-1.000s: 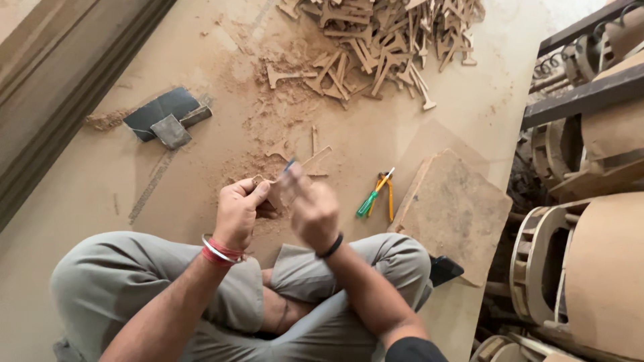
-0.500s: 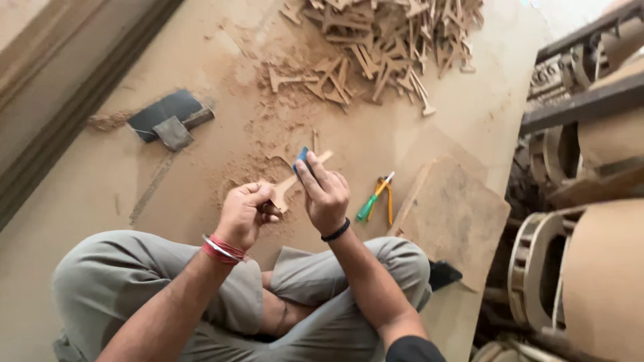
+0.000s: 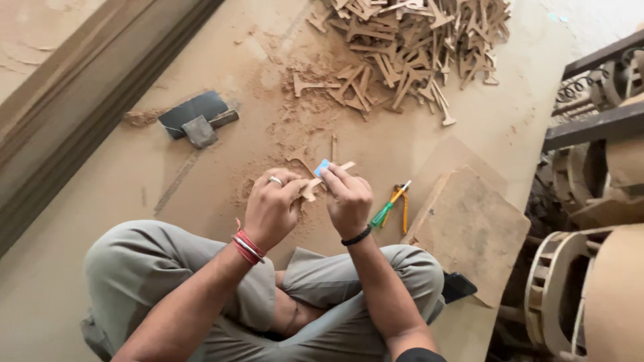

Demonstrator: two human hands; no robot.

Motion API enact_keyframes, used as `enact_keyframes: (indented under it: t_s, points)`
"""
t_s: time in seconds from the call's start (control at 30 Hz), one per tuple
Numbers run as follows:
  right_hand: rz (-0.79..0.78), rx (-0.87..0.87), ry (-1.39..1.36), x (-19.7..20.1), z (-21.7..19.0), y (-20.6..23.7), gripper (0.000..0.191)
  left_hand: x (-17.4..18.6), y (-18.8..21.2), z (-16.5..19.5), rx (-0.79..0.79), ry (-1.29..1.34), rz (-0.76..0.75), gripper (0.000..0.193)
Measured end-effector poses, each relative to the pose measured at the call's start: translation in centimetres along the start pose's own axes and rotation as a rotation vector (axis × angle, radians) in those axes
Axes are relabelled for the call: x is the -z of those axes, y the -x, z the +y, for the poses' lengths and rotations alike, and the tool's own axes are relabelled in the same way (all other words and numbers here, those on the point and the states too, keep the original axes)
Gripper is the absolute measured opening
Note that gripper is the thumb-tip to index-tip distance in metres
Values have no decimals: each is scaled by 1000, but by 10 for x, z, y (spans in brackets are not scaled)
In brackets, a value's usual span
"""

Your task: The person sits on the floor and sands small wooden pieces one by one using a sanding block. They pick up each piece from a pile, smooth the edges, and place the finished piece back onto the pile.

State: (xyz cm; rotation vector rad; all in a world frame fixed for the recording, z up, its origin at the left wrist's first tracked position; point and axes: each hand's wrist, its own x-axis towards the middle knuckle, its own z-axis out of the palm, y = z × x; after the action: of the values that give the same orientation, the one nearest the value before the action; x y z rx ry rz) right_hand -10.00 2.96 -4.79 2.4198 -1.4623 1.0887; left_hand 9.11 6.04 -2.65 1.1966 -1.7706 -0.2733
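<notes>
the left hand (image 3: 272,208) is closed around one end of a thin wood piece (image 3: 315,184), fingers curled in and thumb pressed along it, a ring on one finger and red bangles at the wrist. the piece runs from that grip up and to the right, and its far end sticks out just past the right hand (image 3: 347,199). the right hand is pinched shut on a small blue pad (image 3: 322,167), which sits on top of the wood piece right between the two hands; a dark band circles that wrist. both hands are held close together, almost touching, above the crossed legs in grey trousers (image 3: 168,281). under and just beyond the hands lies a patch of sawdust (image 3: 295,141) on the board floor (image 3: 100,201). to the right of the right hand, near it, lies a tool with green and orange handles (image 3: 392,204), and further right a square board (image 3: 469,231). well ahead of both hands is a heap of cut wood pieces (image 3: 409,47). off to the left of the left hand, well apart, a dark sheet (image 3: 191,110) lies with a small block (image 3: 199,131) on its edge. at the far right stand curved wooden frames (image 3: 577,281).
</notes>
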Motion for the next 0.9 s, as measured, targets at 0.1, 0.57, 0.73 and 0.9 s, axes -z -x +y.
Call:
enact_keyframes:
  t_s: [0.1, 0.57, 0.73, 0.9]
  points:
    - [-40, -17, -29, -1, -12, 4, 32, -12, 4, -1, 94, 30, -72, 12]
    - [-21, -55, 18, 9, -3, 4, 57, -34, 14, -10, 793, 644, -134, 14]
    - [-80, -44, -21, 6, -14, 7, 53, -40, 23, -24, 891, 956, -129, 14]
    - [-2, -66, 47, 5, -10, 5, 51, -45, 25, -30, 966, 1080, -103, 15]
